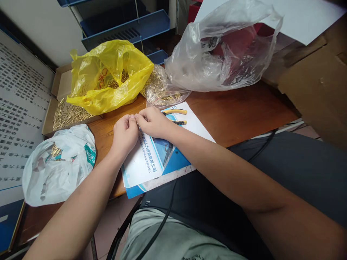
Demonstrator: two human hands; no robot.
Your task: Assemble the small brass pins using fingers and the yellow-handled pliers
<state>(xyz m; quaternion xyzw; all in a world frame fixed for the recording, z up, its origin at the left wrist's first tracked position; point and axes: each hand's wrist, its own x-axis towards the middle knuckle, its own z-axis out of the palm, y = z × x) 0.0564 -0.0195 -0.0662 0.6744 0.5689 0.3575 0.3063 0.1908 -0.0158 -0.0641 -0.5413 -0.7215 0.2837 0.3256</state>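
My left hand [125, 132] and my right hand [152, 121] meet at their fingertips over a printed white and blue sheet [143, 169]. Both are closed in a pinch, and whatever lies between the fingers is too small or hidden to make out. Just beyond my right wrist lie pliers with yellow and black handles [176, 112], their jaws covered by that hand. Close behind the hands, a clear plastic bag [165, 95] holds small brass-coloured pieces. A yellow plastic bag [108, 97], standing open behind my left hand, has more of these pieces inside.
A cardboard tray [50, 115] of brass-coloured pins sits at the back left, with a white plastic bag [78, 151] in front of it. A large clear bag [187, 68] stands at the back, near a blue rack [151, 27]. A cardboard box [314, 83] borders the wooden table [233, 115] on the right.
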